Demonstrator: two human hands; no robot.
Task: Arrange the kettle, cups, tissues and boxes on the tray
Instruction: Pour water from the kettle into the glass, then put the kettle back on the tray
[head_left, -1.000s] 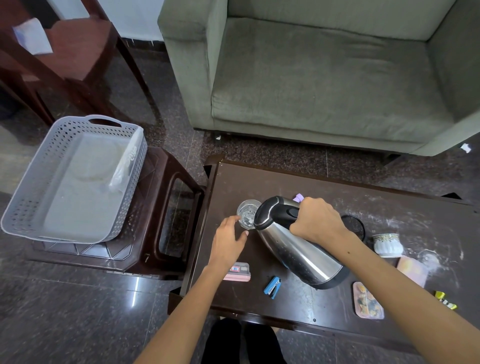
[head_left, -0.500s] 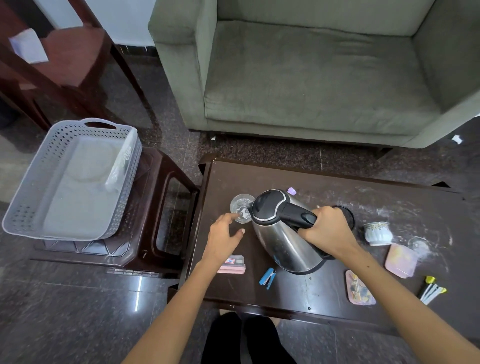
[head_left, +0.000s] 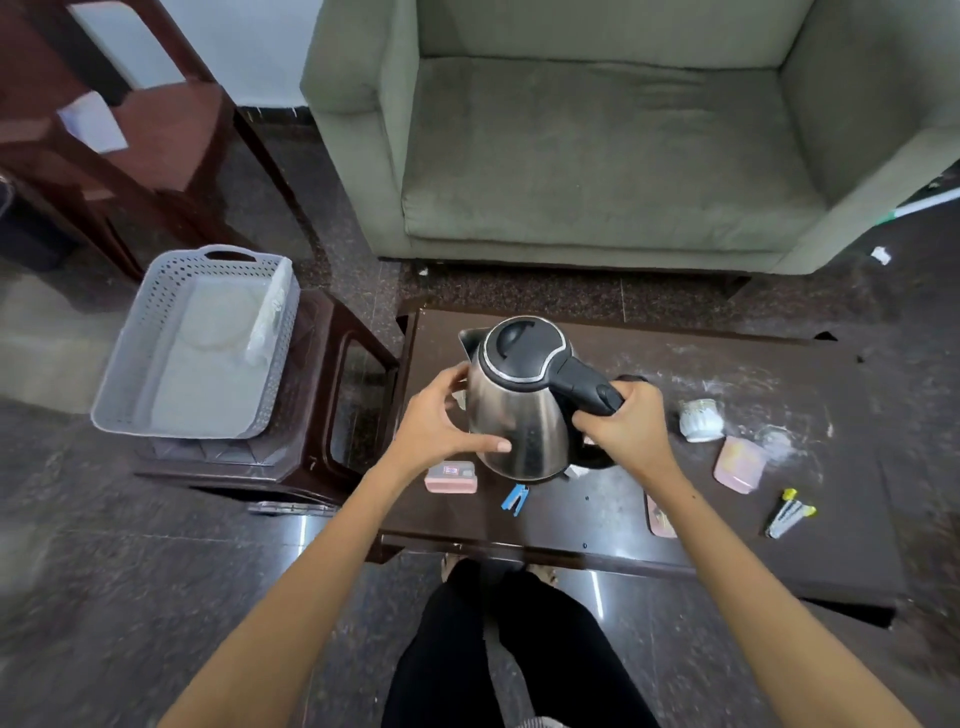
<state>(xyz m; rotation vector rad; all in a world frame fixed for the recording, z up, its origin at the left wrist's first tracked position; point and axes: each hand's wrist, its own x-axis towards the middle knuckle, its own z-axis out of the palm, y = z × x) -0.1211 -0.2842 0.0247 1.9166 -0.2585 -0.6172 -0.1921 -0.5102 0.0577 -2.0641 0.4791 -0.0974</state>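
Kettle (head_left: 519, 415) of shiny steel with a black lid is upright over the dark coffee table (head_left: 675, 519), between the two hands. The right hand (head_left: 621, 426) is curled tightly around the black handle. The left hand (head_left: 441, 421) lies against the steel side with its fingers spread and quite straight, the thumb stretched along the lower body; it supports the kettle and does not wrap it. Whether the base touches the table I cannot tell.

Nearest to the person, along the front of the table, lie a pink box (head_left: 451, 476) just below the left hand, a small blue clip (head_left: 515, 499) beside it, a flat pink tin (head_left: 661, 517) partly hidden by the right forearm, and some yellow-capped pens (head_left: 789, 514) further right. A little farther right of the kettle stands a white cup (head_left: 701, 420), and near it a pink packet (head_left: 740, 463).

To the left, apart from the table, a grey perforated tray (head_left: 130, 384) sits on a dark brown stool (head_left: 343, 415); a clear plastic packet (head_left: 267, 317) leans on its inner right wall. Beyond the table stands a grey-green armchair (head_left: 597, 156).
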